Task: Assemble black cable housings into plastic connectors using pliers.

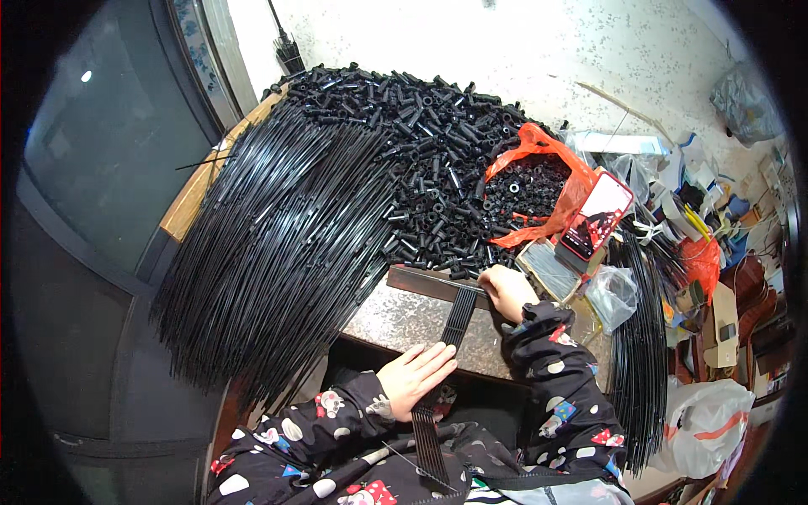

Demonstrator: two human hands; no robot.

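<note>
A flat row of several thin black rods runs from the table's edge down toward my lap. My left hand lies flat across the middle of this row, its fingers stretched out side by side. Near the far end of the rods, my right hand is closed, its fingertips pinched together beside a wooden strip. What the fingertips hold is too small to make out. A heap of short black tubular parts lies just beyond the strip.
A large bundle of long black rods spreads on the left. At right, a red plastic bag holds small black rings; a phone leans before it. More black rods hang off the right edge, near a white plastic bag.
</note>
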